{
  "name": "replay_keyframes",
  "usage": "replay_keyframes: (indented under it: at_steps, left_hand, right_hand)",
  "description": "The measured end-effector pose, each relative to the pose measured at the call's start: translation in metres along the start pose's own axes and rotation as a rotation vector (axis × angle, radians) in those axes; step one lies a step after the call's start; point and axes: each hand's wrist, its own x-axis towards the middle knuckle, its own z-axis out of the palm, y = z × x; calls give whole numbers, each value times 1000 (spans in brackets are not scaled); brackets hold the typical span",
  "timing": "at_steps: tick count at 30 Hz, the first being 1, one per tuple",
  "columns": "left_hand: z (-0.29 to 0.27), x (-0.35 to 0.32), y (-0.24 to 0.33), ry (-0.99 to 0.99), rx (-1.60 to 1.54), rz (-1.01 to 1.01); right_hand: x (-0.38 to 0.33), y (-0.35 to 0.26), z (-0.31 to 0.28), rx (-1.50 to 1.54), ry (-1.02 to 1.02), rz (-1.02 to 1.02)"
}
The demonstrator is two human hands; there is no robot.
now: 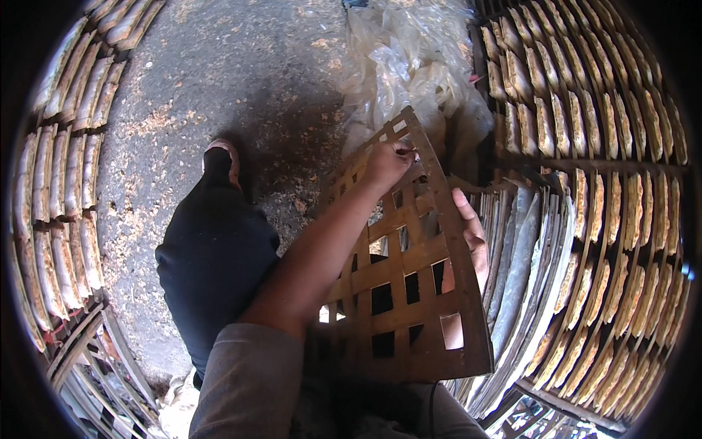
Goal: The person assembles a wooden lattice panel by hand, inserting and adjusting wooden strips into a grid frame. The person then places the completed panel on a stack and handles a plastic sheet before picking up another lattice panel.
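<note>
Both hands are gripping one woven bamboo lattice tray (409,278), tilted upright between the racks: left hand (387,164) clamped on its top edge, right hand (472,238) fingers wrapped behind its right edge. Tray looks bare; rack of drying crackers (607,146) is sitting full.

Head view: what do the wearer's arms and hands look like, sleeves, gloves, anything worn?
Both hands are bare, no gloves. The left hand has a bare forearm running out of a short grey sleeve. No watch or rings visible. Of the right hand, only fingers and part of the palm show; its sleeve is hidden.
</note>
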Motion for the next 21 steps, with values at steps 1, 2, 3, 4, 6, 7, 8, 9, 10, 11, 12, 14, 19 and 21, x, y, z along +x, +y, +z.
replay_keyframes:
  at_steps: [1,2,3,4,6,7,8,9,10,11,12,14,19,21]
  left_hand:
    - [0,-1,0,16,-11,-21]
    - [-1,-3,2,33,-23,-42]
    - [1,0,-4,64,-117,6]
    - [0,5,-18,113,-216,61]
    - [0,7,-23,93,-324,138]
    - [-2,4,-17,34,-334,160]
    - [-6,3,-7,-27,-344,186]
    - [-11,2,3,-79,-281,113]
    - [-18,-4,15,-130,-216,37]
    - [-22,-8,21,-174,-153,-38]
    - [-23,-11,24,-190,-153,-28]
    - [-25,-14,25,-218,-155,-5]
    - [-25,-1,11,-225,-142,26]
    - [-24,5,5,-185,-106,35]
  right_hand:
    - [1,2,-2,20,5,8]
    - [1,4,-5,40,9,16]
    - [2,5,-9,26,4,19]
    - [5,6,-9,10,-20,23]
    - [5,6,-11,5,-24,40]
    - [5,6,-12,17,-13,56]
    - [7,5,-12,29,-3,67]
    - [10,4,-10,33,21,63]
    - [8,3,-7,39,44,63]
    - [8,3,-5,44,60,63]
    - [8,3,-6,27,44,54]
    - [9,4,-8,-9,8,34]
    - [10,10,-11,-67,-24,-44]
    - [12,13,-18,-104,-39,-47]
